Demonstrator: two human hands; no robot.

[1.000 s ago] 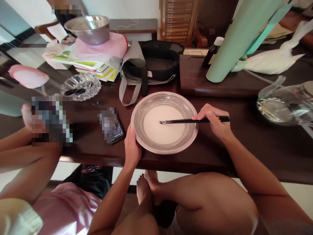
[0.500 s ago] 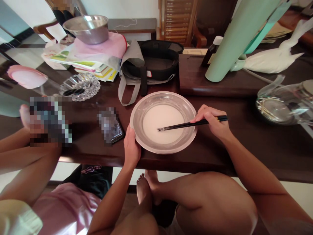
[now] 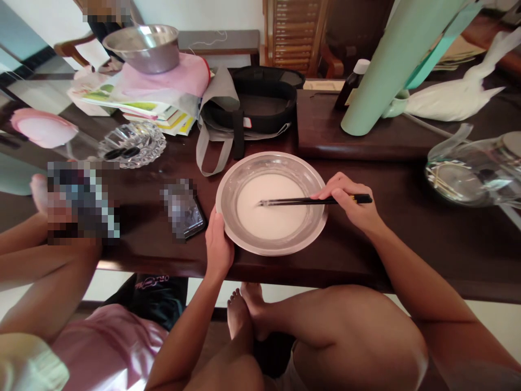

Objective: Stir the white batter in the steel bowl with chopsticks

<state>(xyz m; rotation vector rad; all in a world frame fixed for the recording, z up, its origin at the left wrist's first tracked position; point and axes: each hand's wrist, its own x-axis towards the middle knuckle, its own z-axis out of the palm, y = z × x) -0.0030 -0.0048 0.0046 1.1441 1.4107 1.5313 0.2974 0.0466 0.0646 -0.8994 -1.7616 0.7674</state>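
A round metal bowl (image 3: 230, 217) sits near the front edge of the dark table, with a smooth white liquid (image 3: 272, 222) in it. My left hand (image 3: 218, 241) grips the bowl's left side, thumb along the rim and the other fingers hidden beneath it. In my right hand (image 3: 352, 201) is a pair of black chopsticks (image 3: 293, 201), held over the bowl's right rim. Their tips, coated white, dip into the liquid left of its middle.
A phone (image 3: 189, 212) lies left of the bowl. Behind stand a black and grey bag (image 3: 260, 108), a glass ashtray (image 3: 134, 144) and a steel basin (image 3: 148, 51) on books. A green cylinder (image 3: 378, 92) and a clear jar (image 3: 459, 179) are at right. Another person's arm (image 3: 44, 271) rests at left.
My right hand has moved slightly left and swung the chopsticks; their tips have shifted up and left in the white liquid. My left hand stays on the bowl.
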